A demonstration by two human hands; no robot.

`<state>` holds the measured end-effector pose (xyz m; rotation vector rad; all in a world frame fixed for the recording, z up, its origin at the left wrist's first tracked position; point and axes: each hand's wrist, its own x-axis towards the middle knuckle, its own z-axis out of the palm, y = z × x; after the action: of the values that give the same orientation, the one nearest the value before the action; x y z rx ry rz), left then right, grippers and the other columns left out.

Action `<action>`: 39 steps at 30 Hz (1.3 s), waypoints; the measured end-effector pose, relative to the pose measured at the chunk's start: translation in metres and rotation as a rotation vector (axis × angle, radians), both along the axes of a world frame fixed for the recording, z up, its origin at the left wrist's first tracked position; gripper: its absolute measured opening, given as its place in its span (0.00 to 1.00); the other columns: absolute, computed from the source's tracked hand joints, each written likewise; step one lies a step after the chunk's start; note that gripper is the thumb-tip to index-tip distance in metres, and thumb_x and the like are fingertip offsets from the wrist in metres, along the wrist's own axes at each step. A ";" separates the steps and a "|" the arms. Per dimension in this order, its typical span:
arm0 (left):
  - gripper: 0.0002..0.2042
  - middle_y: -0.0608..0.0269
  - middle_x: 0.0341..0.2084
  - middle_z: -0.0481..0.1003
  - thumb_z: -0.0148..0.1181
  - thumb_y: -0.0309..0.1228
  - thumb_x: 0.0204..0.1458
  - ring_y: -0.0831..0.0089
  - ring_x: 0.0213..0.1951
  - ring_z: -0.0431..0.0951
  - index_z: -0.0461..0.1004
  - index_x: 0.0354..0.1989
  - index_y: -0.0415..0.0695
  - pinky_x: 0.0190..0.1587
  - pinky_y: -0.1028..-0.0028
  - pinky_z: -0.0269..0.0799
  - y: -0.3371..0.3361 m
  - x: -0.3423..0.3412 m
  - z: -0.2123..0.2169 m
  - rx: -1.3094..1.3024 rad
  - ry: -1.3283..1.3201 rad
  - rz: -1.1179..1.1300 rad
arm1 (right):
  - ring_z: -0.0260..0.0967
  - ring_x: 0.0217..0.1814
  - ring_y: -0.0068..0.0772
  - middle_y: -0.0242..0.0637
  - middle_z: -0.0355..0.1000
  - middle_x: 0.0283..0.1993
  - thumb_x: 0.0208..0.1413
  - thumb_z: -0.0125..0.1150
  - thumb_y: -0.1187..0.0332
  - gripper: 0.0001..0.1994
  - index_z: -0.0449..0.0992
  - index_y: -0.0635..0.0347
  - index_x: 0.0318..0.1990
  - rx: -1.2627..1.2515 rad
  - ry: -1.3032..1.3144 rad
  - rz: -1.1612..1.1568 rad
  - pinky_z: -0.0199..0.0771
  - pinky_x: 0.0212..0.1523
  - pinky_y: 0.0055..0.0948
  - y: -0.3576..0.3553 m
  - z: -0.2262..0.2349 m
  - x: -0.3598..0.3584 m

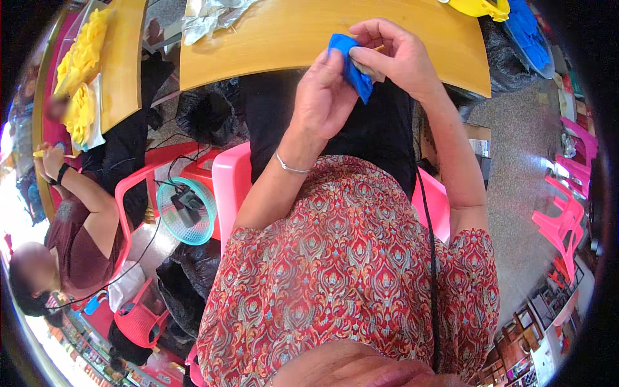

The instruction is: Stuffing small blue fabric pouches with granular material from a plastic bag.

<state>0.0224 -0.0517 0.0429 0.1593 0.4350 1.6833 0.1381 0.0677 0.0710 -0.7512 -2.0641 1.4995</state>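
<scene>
Room over tabletop (pixel 277 55) between crumpled sheeting (pixel 209 20) and hands (pixel 325 93), yellow bundle (pixel 480 8) blocking far right corner

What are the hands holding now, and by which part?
A blue cloth-like piece: left hand at its left edge, right hand at its right edge; finger contact is partly hidden.

Blue cloth-like piece (pixel 356 77), tilted, between fingers (pixel 372 59)
</scene>
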 end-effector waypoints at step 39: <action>0.23 0.55 0.56 0.66 0.51 0.39 0.62 0.65 0.60 0.64 0.60 0.60 0.38 0.64 0.62 0.58 -0.005 0.001 0.017 0.153 0.120 0.177 | 0.68 0.43 0.32 0.36 0.66 0.40 0.54 0.63 0.70 0.12 0.78 0.60 0.45 0.655 -0.022 0.137 0.69 0.43 0.26 -0.033 0.043 -0.001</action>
<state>0.0230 -0.0569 0.0600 0.3441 0.4195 1.8882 0.1374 0.0347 0.1140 -0.3713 -2.4511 0.7767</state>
